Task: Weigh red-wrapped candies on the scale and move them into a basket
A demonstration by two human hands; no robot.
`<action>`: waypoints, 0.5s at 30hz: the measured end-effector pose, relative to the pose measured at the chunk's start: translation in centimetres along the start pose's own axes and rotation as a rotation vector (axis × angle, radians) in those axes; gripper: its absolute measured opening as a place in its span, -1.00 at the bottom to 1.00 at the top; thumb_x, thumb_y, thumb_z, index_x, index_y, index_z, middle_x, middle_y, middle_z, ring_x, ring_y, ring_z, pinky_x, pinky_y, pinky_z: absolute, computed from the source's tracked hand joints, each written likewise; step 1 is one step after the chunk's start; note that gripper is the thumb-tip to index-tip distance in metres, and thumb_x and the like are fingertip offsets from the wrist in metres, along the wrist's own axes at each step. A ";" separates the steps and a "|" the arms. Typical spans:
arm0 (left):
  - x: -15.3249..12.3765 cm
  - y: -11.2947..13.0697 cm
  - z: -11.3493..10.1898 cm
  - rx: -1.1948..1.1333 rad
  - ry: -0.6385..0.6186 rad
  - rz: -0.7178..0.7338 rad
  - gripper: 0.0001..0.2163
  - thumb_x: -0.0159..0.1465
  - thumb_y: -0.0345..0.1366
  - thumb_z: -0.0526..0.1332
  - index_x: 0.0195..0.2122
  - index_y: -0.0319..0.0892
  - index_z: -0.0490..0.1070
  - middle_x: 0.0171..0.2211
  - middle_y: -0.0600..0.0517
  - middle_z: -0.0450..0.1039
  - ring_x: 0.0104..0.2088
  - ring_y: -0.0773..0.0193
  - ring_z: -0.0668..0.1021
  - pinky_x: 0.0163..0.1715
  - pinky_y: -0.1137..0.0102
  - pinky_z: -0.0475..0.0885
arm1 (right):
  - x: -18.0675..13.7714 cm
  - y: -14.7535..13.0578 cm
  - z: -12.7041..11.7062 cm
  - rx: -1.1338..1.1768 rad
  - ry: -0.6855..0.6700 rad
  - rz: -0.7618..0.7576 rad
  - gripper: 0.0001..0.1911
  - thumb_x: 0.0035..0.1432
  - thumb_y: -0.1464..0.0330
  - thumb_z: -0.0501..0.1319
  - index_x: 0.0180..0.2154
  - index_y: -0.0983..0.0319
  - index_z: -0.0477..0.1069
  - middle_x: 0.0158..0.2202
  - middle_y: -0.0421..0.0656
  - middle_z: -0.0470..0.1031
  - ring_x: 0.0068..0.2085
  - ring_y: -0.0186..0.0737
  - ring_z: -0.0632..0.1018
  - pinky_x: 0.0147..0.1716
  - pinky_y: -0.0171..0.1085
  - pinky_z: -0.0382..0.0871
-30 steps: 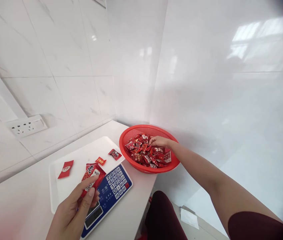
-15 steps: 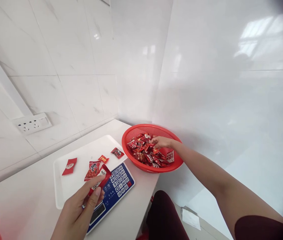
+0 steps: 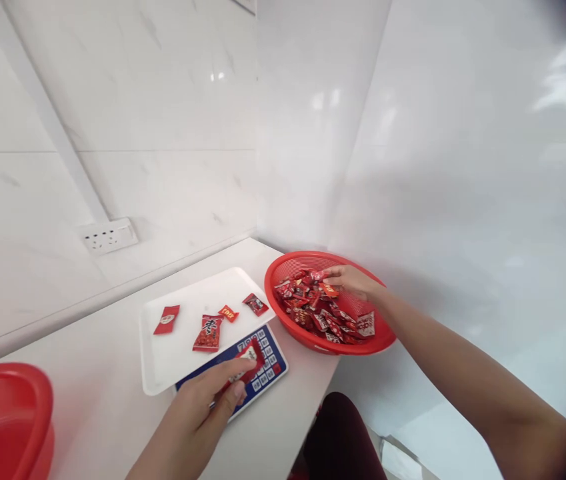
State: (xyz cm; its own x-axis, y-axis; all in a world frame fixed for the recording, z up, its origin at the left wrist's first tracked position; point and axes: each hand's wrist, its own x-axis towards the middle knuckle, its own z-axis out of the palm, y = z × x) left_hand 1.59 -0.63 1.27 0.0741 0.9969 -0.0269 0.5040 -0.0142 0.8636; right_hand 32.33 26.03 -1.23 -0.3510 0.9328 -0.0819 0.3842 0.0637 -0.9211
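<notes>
Head view puts us over a white table point(image 3: 103, 413) set in a tiled corner. Our left hand point(image 3: 197, 417) hangs low over the scale point(image 3: 267, 370), thumb and fingers pinched on 1 red packet point(image 3: 247, 357) just above the blue keypad. Our right hand point(image 3: 355, 281) reaches into the red basket point(image 3: 323, 347) at the table's far edge. Its fingers are drawn narrow on an orange-red packet point(image 3: 329, 290) at the top of the heap point(image 3: 317, 313). We cannot tell whether that packet is lifted clear of the others.

A white tray point(image 3: 187, 360) sits on the scale and carries 4 packets, spread apart. They are a flat red one point(image 3: 167, 319) at the left, a larger pouch point(image 3: 208, 333) in the middle, a small orange one point(image 3: 228, 313) beside it and a dark red one point(image 3: 255, 304) nearest the basket.

As we judge it, the work is at an early point. Only 4 packets lie on the tray, 2 more are in our hands, and by far the most remain in the basket. The scale's display is hidden under our left hand, so we can read no weight.

A second red basket point(image 3: 3, 413) stands at the near left corner, its inside not visible to us. A wall socket point(image 3: 107, 235) is fixed above the table.
</notes>
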 end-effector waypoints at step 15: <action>-1.3 2.4 -0.9 0.155 -0.233 0.258 -0.71 0.31 -0.37 -0.01 -0.03 -0.02 0.40 -0.17 0.09 0.52 -0.24 0.36 0.52 -0.22 0.52 0.35 | 1.1 -8.3 16.0 0.001 -0.119 -0.213 -0.81 0.05 0.53 0.16 -0.27 0.25 0.46 -0.23 -0.13 0.57 -0.26 -0.27 0.55 -0.33 -0.33 0.47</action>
State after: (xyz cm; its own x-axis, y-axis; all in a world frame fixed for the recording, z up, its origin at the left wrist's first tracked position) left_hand 1.91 -1.89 3.82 0.4008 0.9147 0.0526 0.5657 -0.2922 0.7711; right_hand 15.08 20.86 0.23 -0.5218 0.8502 0.0699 0.2904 0.2541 -0.9225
